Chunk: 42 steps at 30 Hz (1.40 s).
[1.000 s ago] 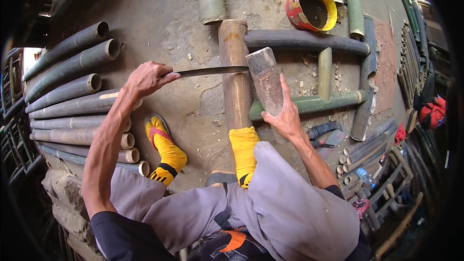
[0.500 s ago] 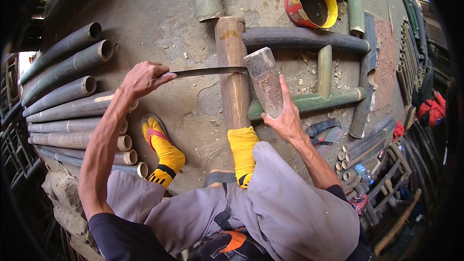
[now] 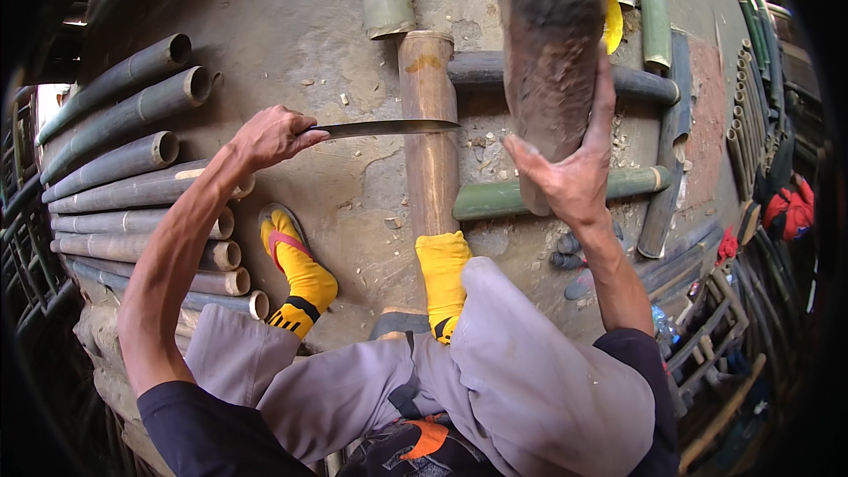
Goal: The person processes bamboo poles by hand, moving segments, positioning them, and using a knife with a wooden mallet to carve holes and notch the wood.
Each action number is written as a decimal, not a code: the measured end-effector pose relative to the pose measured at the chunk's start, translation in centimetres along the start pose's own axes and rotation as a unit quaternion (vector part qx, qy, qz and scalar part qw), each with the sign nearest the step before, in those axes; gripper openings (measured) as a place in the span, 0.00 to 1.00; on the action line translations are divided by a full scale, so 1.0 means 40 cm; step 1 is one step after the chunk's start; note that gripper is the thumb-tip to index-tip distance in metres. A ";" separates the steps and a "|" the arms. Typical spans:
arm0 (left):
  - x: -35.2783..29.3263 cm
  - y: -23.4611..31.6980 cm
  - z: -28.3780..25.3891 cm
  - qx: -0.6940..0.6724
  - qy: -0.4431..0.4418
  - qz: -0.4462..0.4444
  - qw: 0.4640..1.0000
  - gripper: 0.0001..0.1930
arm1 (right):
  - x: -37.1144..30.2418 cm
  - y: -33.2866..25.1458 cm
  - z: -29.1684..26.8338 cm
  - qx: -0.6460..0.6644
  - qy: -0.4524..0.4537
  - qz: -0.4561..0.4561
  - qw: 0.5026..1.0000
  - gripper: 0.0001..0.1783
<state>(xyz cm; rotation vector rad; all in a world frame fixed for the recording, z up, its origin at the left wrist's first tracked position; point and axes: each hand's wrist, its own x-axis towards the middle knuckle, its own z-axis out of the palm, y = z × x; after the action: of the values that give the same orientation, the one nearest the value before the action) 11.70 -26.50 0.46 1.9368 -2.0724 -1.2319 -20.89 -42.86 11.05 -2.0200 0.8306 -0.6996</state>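
My left hand (image 3: 276,136) is closed round the handle of a long knife (image 3: 389,128), whose blade lies across a thick brown bamboo pole (image 3: 430,177). In my right hand (image 3: 579,177) is a heavy wooden block (image 3: 552,53), lifted toward the camera and blurred at its far end. The fingers wrap its near part, with the thumb on the left side. My foot in a yellow sock (image 3: 443,269) rests on the near end of the brown pole. Beyond the knife tip, right of the pole, a green bamboo piece (image 3: 495,198) is partly hidden by the block.
Several cut bamboo poles (image 3: 132,177) lie stacked at the left. A dark pole (image 3: 649,84) runs right from the brown one. At the far side is a green bamboo length (image 3: 385,0); a yellow-rimmed bucket (image 3: 613,22) is mostly hidden behind the block. Chips litter the floor.
My right hand has raised the wooden block up and to the right, away from the knife and closer to the camera. The knife stays across the pole, nearly unmoved.
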 end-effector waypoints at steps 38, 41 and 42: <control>0.234 0.113 -0.041 -0.040 0.317 -0.082 0.944 0.42 | -0.272 0.153 -0.005 -0.050 -0.123 0.208 0.969 0.58; 0.341 0.113 -0.071 0.071 0.252 -0.074 0.962 0.44 | -0.340 0.157 -0.022 -0.122 -0.114 0.253 0.953 0.60; 0.366 0.092 -0.086 0.044 0.245 -0.079 0.965 0.42 | -0.355 0.147 -0.032 -0.152 -0.126 0.273 0.942 0.60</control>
<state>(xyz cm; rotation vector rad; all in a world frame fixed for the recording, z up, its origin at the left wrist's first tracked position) 7.38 -41.18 -1.93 2.1979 -1.7709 -0.5911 -32.49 -35.29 4.26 -1.9461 1.3265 0.0042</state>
